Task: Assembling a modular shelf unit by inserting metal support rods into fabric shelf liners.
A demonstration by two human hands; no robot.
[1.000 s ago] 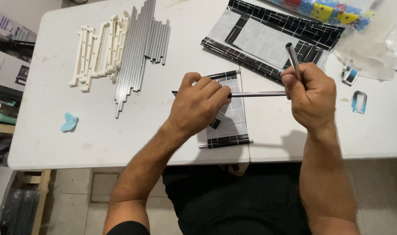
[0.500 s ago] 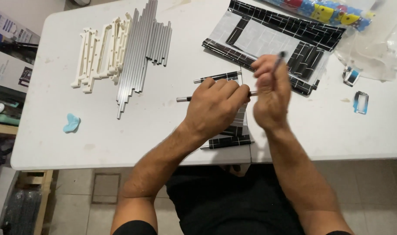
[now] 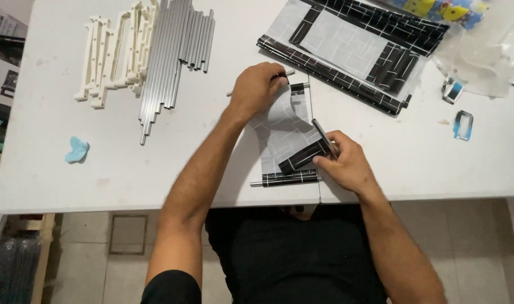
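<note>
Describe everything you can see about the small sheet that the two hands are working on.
The small sheet is thin, flexible and pale grey with a faint grid, edged by black strips. It lies on the white table near the front edge, partly curled. A thin metal rod runs along its near end and another rod along its far end. The left hand presses the far end; the right hand holds a black strip over its right side.

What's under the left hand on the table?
The left hand presses on a thin metal rod at the top of the grey patterned sheet. The rod's middle is hidden beneath the palm.
</note>
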